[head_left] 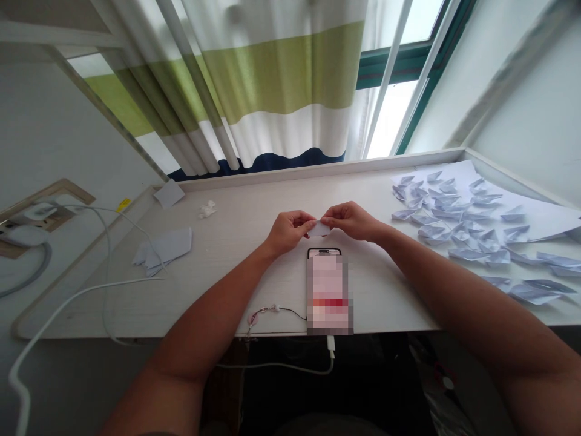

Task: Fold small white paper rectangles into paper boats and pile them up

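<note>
Presently, the left hand [289, 230] and the right hand [353, 220] meet over the middle of the counter [245, 197], and between them is a small piece of white paper [319, 229]. The grip of each hand is nearly closed, with thumb and fingers pinching one end of this piece, the left hand at its left side and the right hand at its right. Just on the near side of the hands lies a phone [327, 284], its screen blurred, with a white cable [331, 346] at its near end and a beaded strap [253, 319] to its left. On the right, many folded paper pieces [460, 209] are spread, partly upon a large white sheet [540, 211]. On the left lie some loose papers [177, 247], and farther away a crumpled tissue [207, 209] and a square paper [169, 194].
</note>
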A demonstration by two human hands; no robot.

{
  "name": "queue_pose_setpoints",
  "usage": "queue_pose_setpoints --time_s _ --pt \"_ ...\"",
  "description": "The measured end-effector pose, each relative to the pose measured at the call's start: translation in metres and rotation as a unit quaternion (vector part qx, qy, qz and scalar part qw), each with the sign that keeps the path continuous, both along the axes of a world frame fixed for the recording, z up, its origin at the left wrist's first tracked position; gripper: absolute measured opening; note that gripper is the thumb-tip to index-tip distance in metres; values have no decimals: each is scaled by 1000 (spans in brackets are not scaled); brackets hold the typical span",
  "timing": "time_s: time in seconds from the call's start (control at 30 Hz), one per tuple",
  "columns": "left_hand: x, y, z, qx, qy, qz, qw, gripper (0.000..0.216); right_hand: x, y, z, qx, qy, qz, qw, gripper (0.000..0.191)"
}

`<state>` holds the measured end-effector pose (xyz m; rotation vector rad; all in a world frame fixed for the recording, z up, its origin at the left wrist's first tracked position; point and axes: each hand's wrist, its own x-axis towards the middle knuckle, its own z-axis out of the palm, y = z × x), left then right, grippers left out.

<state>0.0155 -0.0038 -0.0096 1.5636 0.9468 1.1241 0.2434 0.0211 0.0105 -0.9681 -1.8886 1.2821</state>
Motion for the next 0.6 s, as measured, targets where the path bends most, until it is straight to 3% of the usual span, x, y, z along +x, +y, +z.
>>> queue_pose_setpoints --time_s 0.27,0.6 --pt "-1 0 0 11 -5 12 1000 31 -1 0 -4 25 -14 -2 1000 51" --pt "2 -3 2 -21 -7 -7 1000 38 1 -6 1 82 -10 33 996 43"
